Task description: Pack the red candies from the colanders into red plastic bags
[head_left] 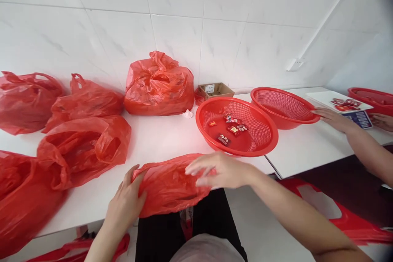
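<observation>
A red plastic bag point(172, 188) lies at the table's front edge, its mouth spread toward me. My left hand point(127, 196) grips its left rim, thumb inside the opening and fingers outside. Over the bag's right end is my right hand point(219, 170), slightly blurred, fingers apart and nothing visible in them. Just beyond stands a red perforated basket point(208, 137) holding several small wrapped snack packets point(235, 130). The bottom of the bag is hidden in its folds.
Several red plastic bags point(159, 86) stand to the left and back, near a small cardboard box point(229, 90). Another red basket point(282, 104) is at right. A co-worker's hand point(333, 118) touches its rim, beside a white board point(322, 98). A red stool point(346, 217) is below.
</observation>
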Action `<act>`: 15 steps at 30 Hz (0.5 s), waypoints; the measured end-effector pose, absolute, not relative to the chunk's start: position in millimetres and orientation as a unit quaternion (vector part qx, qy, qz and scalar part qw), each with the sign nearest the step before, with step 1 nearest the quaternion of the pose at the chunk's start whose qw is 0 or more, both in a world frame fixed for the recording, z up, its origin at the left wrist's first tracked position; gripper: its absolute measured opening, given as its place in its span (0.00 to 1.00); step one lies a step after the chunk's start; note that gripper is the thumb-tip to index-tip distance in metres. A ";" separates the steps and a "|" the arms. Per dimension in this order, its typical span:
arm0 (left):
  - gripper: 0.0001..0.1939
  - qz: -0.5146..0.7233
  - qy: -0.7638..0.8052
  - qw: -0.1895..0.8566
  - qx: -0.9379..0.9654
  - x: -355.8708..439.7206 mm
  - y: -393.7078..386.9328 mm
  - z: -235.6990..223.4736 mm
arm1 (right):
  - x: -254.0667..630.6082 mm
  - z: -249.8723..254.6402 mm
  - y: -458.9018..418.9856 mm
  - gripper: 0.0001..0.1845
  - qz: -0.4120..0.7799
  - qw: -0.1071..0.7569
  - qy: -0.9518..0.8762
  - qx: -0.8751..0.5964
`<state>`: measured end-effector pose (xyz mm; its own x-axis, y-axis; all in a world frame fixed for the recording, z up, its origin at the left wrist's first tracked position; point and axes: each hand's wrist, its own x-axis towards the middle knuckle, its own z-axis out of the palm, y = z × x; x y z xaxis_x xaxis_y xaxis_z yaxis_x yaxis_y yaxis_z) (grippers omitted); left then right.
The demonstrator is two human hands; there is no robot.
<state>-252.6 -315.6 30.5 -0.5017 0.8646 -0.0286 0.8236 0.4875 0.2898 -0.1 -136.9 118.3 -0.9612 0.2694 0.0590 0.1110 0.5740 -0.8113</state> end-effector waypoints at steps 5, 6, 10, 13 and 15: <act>0.31 0.160 0.845 0.128 0.493 -232.2 -308.3 45.4 | 12.4 134.7 -53.3 0.22 0.276 0.104 -0.896 -0.332; 0.32 0.165 0.844 0.139 0.491 -229.9 -307.1 46.2 | 12.4 127.4 -38.9 0.24 0.211 0.028 -0.908 -0.362; 0.33 0.207 0.827 0.160 0.498 -228.8 -309.5 40.8 | 13.0 92.0 -9.0 0.25 0.123 -0.165 -0.909 -0.363; 0.33 0.233 0.810 0.173 0.509 -231.5 -315.1 35.5 | 15.7 82.1 -1.7 0.24 0.122 -0.197 -0.903 -0.363; 0.32 0.242 0.802 0.179 0.516 -232.4 -317.8 34.0 | 18.3 86.2 3.9 0.21 0.117 -0.207 -0.895 -0.378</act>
